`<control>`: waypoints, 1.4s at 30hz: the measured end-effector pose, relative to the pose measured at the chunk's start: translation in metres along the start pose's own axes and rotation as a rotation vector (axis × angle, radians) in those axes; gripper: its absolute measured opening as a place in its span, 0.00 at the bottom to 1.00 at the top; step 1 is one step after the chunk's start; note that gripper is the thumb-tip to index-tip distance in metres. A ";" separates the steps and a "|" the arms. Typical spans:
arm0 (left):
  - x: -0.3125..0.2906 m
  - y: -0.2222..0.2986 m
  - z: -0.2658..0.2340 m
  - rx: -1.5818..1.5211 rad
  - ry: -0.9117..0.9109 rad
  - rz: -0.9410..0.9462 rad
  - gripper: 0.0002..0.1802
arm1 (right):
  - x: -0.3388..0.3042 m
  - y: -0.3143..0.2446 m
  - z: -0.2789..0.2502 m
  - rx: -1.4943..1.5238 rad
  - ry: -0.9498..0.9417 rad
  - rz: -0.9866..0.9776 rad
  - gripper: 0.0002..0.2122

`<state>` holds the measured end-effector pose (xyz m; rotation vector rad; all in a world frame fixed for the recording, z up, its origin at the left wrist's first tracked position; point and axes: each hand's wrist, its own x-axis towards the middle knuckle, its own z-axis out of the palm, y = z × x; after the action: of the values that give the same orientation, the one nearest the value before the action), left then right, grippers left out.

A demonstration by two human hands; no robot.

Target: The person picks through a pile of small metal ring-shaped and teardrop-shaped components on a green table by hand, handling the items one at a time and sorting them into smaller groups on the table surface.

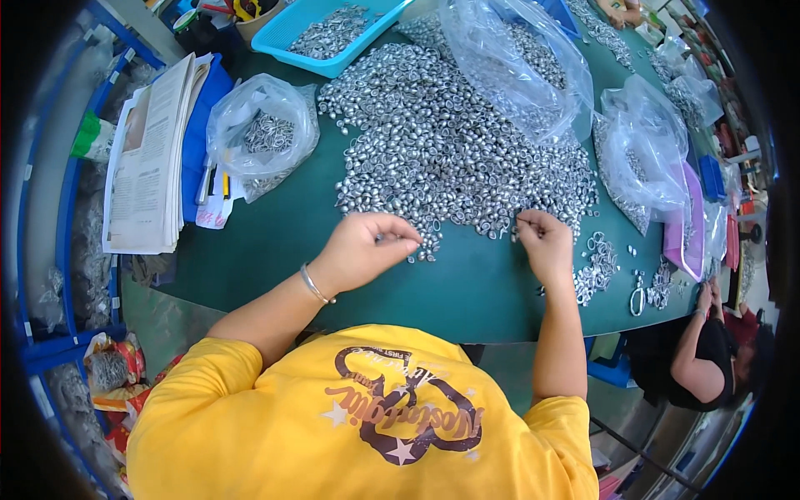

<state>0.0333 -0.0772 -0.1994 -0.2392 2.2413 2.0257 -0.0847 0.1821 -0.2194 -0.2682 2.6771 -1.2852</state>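
A broad pile of small shiny silver metal pieces (442, 142), rounded and some ring-like, covers the middle of the green tabletop (275, 250). At the pile's near left edge is my left hand (358, 252), its thumb and forefinger curled close together beside a few stray pieces. My right hand (547, 244) is pinched at the near right edge, fingertips against the pile. Whatever either hand holds is too small or hidden to make out. To the right of my right hand lies a smaller heap of silver rings (598, 268).
A clear bag of metal parts (262, 133) stands at left, beside stacked papers (150, 158) and a blue bin (202, 125). Behind the pile are a turquoise basket (292, 54) and a large clear bag (517, 75). Another bag (642, 158) and purple basket (687, 221) stand right, near a person (700, 358).
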 end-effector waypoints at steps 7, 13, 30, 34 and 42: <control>-0.002 -0.017 0.014 0.665 -0.017 0.387 0.04 | -0.017 -0.005 0.007 0.794 -0.047 0.223 0.03; -0.008 -0.022 0.010 0.646 0.013 0.374 0.04 | -0.022 -0.010 0.001 0.331 0.099 0.058 0.05; 0.000 -0.011 0.012 0.495 0.069 0.353 0.01 | -0.047 -0.022 0.007 0.996 -0.255 0.255 0.08; 0.000 -0.022 0.026 0.724 0.073 0.472 0.04 | -0.048 -0.039 0.047 0.150 -0.138 -0.249 0.05; 0.002 -0.027 0.021 0.666 0.066 0.488 0.06 | -0.046 -0.047 0.060 0.135 -0.220 -0.201 0.04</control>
<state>0.0359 -0.0590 -0.2286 0.3358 3.0766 1.2900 -0.0224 0.1183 -0.2164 -0.6346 2.4163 -1.3936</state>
